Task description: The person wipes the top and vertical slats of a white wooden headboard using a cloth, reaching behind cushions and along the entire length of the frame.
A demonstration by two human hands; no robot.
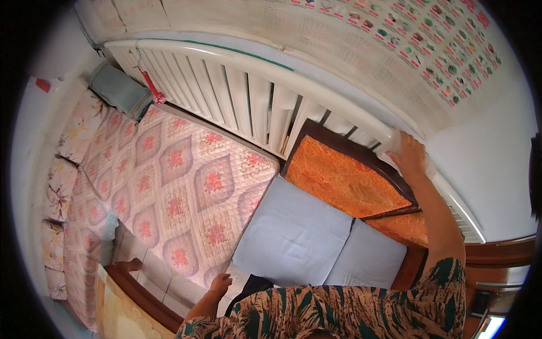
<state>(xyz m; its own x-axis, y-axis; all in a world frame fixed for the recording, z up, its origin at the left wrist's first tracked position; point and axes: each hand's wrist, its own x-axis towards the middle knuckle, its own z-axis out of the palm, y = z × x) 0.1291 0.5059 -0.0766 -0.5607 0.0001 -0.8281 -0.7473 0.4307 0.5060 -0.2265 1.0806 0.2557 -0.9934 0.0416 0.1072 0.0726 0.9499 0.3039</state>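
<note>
My right hand point(407, 155) reaches far up to the top rail of a white slatted headboard point(248, 90) and presses a white cloth point(395, 142) against it. Just below that hand an orange patterned cushion in a dark wooden frame point(344, 181) leans against the slats. My left hand point(219, 282) hangs low near the edge of the bed, fingers loosely curled with nothing in them, beside the floral quilted mattress cover point(180, 192). Two pale blue pillows point(293, 237) lie between my hands.
A folded grey-green blanket point(119, 89) sits at the bed's far left corner. Floral cushions point(59, 186) line the left side. A wall poster with many small pictures point(406, 39) hangs above the headboard. Dark wooden furniture point(497, 254) stands at the right.
</note>
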